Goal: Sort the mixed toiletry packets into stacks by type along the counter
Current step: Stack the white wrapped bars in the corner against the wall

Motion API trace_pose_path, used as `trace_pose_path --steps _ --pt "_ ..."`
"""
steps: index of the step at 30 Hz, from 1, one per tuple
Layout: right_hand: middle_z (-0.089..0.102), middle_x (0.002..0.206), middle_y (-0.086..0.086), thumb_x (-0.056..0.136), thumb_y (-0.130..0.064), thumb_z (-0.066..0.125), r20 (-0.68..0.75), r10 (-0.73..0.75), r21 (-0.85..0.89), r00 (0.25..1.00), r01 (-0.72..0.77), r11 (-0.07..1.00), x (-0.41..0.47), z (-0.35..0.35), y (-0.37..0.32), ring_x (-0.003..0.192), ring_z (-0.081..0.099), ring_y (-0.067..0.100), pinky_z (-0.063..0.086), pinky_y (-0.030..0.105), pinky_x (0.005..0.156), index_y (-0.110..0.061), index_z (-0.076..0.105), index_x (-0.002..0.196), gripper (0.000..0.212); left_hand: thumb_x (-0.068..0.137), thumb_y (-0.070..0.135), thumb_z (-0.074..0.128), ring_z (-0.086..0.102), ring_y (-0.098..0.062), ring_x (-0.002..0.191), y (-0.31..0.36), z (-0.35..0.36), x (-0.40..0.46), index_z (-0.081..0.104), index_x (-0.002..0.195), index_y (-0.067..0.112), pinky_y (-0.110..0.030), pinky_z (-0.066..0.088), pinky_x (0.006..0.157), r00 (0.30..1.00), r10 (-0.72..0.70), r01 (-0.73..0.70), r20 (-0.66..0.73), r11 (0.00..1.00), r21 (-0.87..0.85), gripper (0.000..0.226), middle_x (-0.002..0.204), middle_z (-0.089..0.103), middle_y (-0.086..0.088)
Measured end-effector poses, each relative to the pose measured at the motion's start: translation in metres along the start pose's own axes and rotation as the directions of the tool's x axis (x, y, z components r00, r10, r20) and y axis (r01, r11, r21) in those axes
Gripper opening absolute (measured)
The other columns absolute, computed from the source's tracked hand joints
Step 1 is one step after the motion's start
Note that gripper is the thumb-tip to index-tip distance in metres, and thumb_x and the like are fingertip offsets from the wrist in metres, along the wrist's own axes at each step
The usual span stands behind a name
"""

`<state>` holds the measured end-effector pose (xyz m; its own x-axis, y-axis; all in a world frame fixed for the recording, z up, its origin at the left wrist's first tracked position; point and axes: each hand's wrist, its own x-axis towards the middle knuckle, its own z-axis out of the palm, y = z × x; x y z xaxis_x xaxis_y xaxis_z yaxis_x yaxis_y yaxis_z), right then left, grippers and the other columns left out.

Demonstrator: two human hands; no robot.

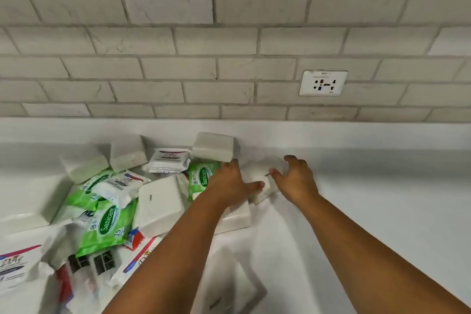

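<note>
Hands meet at a white packet on the counter, left of the wall socket and below it. Left hand lies flat, fingers straight, thumb tip touching the packet's near side. Right hand curls loosely round its right edge, fingers spread; whether it truly grips cannot be told. Pile of mixed packets, green Sanicare ones and white ones among them, sprawls well left of the socket, along the counter's back.
</note>
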<state>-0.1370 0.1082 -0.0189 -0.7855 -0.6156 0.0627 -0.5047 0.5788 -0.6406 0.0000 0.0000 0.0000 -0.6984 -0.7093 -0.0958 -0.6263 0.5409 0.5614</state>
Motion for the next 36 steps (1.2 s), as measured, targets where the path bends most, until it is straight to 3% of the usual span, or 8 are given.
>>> trace_pose_path --steps 4,13,19,26,29,31,33,36 --pt "0.046 0.138 0.011 0.086 -0.048 0.061 0.054 0.068 0.031 0.996 -0.070 0.997 0.011 0.012 0.007 0.126 0.046 0.030 0.042 0.038 0.096 -0.016 0.039 0.140 0.066 0.058 0.076 0.067 0.048 -0.028 0.123 -0.001 0.011 0.013 0.033 0.139 0.015 -0.039 0.041 0.095 0.997 -0.014 -0.005 0.079 0.969 0.247 0.108 0.134 0.048 -0.008" --pt "0.063 0.105 -0.003 0.079 -0.044 0.069 -0.074 0.173 0.365 0.982 -0.134 0.921 0.009 0.023 0.026 0.098 0.062 0.022 0.050 0.033 0.080 -0.018 0.058 0.113 0.044 0.062 0.053 0.073 0.040 -0.028 0.120 0.008 0.028 0.036 0.035 0.136 0.018 -0.035 0.038 0.094 0.994 0.109 -0.112 0.029 0.953 0.283 0.090 0.131 0.045 -0.003" --pt "0.066 0.098 -0.010 0.077 -0.042 0.074 -0.261 0.237 0.530 0.936 -0.066 0.846 -0.009 -0.004 0.053 0.091 0.064 0.013 0.054 0.033 0.081 -0.037 0.056 0.096 0.026 0.064 0.040 0.080 0.037 -0.029 0.129 0.038 0.041 0.043 0.023 0.147 0.020 -0.030 0.033 0.101 0.958 0.262 -0.264 0.118 0.964 0.007 0.104 0.146 0.029 -0.001" --pt "0.064 0.108 -0.006 0.068 -0.059 0.072 -0.396 0.368 0.574 0.842 -0.086 0.814 -0.017 -0.068 0.121 0.097 0.063 0.014 0.055 0.037 0.085 -0.031 0.057 0.111 0.053 0.069 0.021 0.086 0.046 -0.012 0.120 0.123 0.092 0.030 0.010 0.153 0.018 -0.022 0.042 0.091 0.941 0.303 -0.208 0.150 0.868 -0.451 0.114 0.151 0.026 0.001" --pt "0.064 0.106 -0.006 0.065 -0.063 0.071 -0.409 0.429 0.596 0.805 -0.120 0.794 -0.016 -0.097 0.160 0.094 0.064 0.014 0.055 0.040 0.084 -0.032 0.056 0.108 0.056 0.077 0.022 0.080 0.051 -0.010 0.114 0.167 0.121 0.020 0.036 0.142 0.016 -0.018 0.043 0.087 0.966 0.229 -0.096 0.121 0.750 -0.655 0.079 0.128 0.049 0.006" --pt "0.064 0.104 -0.007 0.065 -0.066 0.069 -0.416 0.440 0.592 0.796 -0.130 0.795 -0.016 -0.117 0.189 0.093 0.064 0.015 0.055 0.038 0.083 -0.032 0.056 0.107 0.056 0.084 0.017 0.073 0.055 -0.005 0.105 0.195 0.148 0.016 0.056 0.108 0.028 -0.012 0.044 0.080 0.978 0.195 -0.089 0.068 0.696 -0.712 0.031 0.105 0.059 0.017" --pt "0.065 0.102 -0.007 0.071 -0.061 0.067 -0.426 0.427 0.569 0.797 -0.131 0.812 -0.014 -0.138 0.218 0.091 0.064 0.014 0.054 0.034 0.080 -0.030 0.057 0.107 0.049 0.086 0.015 0.070 0.060 -0.003 0.103 0.223 0.175 0.013 0.057 0.093 0.034 -0.017 0.046 0.083 0.984 0.175 -0.083 0.045 0.659 -0.748 0.024 0.097 0.063 0.021" --pt "0.064 0.104 -0.003 0.090 -0.040 0.059 -0.430 0.410 0.530 0.804 -0.142 0.836 -0.007 -0.175 0.267 0.094 0.063 0.016 0.049 0.023 0.075 -0.021 0.058 0.112 0.030 0.085 0.015 0.069 0.063 -0.005 0.104 0.266 0.218 0.013 0.062 0.112 0.018 -0.025 0.050 0.091 0.991 0.115 -0.015 0.067 0.596 -0.803 0.028 0.106 0.068 0.013"
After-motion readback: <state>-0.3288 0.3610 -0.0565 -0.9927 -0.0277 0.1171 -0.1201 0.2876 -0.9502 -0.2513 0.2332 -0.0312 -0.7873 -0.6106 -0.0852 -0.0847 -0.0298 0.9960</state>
